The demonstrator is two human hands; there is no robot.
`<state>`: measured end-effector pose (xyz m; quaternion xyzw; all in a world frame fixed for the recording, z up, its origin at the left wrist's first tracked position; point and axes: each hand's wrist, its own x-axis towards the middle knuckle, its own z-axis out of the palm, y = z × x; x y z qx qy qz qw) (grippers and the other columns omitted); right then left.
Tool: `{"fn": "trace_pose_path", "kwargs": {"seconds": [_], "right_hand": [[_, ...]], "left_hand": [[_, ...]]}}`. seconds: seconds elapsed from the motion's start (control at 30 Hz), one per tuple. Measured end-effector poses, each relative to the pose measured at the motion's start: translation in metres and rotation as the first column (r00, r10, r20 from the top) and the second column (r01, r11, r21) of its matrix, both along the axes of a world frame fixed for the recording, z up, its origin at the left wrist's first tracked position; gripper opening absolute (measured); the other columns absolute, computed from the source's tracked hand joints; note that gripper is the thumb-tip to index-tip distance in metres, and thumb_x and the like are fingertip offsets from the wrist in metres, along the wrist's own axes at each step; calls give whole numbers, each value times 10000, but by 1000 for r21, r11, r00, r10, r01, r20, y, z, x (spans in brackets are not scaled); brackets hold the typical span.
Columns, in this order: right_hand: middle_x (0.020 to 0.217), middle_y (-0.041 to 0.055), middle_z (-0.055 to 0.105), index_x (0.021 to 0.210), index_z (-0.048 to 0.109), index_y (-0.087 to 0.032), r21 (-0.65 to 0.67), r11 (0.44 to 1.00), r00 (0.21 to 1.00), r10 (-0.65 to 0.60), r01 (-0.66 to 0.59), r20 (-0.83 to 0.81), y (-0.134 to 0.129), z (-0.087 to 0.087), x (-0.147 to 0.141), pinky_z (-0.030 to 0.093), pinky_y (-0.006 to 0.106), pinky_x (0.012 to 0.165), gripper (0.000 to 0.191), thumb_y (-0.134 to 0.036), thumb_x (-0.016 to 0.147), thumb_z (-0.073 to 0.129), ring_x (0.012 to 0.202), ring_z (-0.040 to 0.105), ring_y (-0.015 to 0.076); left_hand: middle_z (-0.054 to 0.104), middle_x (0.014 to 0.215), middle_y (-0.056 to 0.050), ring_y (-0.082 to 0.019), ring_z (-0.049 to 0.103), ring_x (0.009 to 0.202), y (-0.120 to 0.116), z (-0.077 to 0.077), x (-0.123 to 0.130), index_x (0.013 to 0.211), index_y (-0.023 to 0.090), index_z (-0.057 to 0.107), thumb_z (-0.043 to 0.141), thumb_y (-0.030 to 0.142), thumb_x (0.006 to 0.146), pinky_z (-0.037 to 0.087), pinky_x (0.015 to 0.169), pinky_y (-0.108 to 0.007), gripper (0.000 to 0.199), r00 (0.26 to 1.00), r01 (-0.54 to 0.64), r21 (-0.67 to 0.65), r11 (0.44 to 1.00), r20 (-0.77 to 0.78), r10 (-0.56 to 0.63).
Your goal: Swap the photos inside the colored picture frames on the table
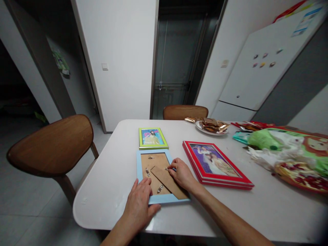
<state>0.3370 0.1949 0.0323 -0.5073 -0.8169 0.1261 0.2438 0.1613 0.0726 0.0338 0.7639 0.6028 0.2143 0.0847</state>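
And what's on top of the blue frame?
A brown board with a stand and metal clips. The left hand rests on the blue frame; the right hand is at one clip. The front faces down, so I can't see it.

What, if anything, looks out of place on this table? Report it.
One gold-wrapped packet juts past the left rim of the white plate, while the other packets sit heaped on it. Nothing clearly looks damaged.

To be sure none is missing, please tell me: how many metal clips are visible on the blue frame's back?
4: top clip, left clip, bottom clip, and right clip at the right hand. Others may be hidden.
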Motion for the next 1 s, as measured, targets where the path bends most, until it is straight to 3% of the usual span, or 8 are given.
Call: {"fn": "trace_pose_path", "kwargs": {"seconds": [0.5, 0.73, 0.87, 1.0], "right_hand": [[818, 58, 516, 849, 668, -175, -3, 1000, 999, -13, 13, 52, 7, -2, -1, 369, 214, 707, 225, -229, 759, 468, 784, 496, 145], [837, 40, 523, 944, 631, -232, -12, 996, 988, -89, 91, 125, 9, 1, -3, 353, 209, 655, 257, -283, 782, 438, 746, 519, 129], [830, 45, 515, 899, 649, -218, 18, 1000, 984, -15, 12, 176, 8, 4, -2, 355, 216, 629, 254, -271, 781, 431, 724, 513, 132], [845, 57, 498, 835, 666, -181, 25, 993, 986, 111, -115, 128, 1, 6, 5, 372, 220, 690, 268, -237, 789, 408, 750, 505, 131]], "left_hand": [[500, 1195, -111, -249, 415, 1135, 0, 1, 1, 794, 176, 525, 668, 271, 579, 237, 997, -474, 275, 1000, -7, -13, 1000, 8, 7], [501, 1197, -104, -246, 419, 1134, 2, 2, 0, 814, 175, 540, 656, 275, 590, 231, 1001, -474, 272, 1000, -14, -20, 1000, 3, 14], [502, 1197, -103, -245, 423, 1130, 2, 1, 0, 851, 172, 551, 655, 288, 584, 225, 1003, -475, 309, 1000, -19, -31, 999, -2, 19], [507, 1193, -100, -249, 425, 1129, 2, 1, 0, 875, 173, 556, 649, 287, 576, 230, 999, -480, 334, 1000, -22, -22, 1000, 7, 23]]}}
